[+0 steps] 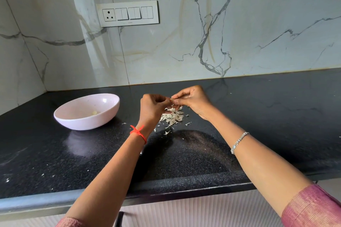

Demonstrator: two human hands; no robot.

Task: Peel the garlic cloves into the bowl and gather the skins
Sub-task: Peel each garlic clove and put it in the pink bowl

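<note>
My left hand (152, 108) and my right hand (193, 100) meet above the black counter and pinch a small garlic clove (171, 100) between their fingertips. Right beneath them lies a heap of white garlic skins (173, 117), with a few scraps scattered around it. A pale pink bowl (86, 111) stands to the left of my hands, and peeled garlic (94, 112) rests inside it. Most of the clove is hidden by my fingers.
The black granite counter (258, 116) runs to a marble wall at the back and the left corner. A switch panel (128, 13) is on the wall. The counter's front edge (166, 191) lies close to me, with white cabinet fronts below.
</note>
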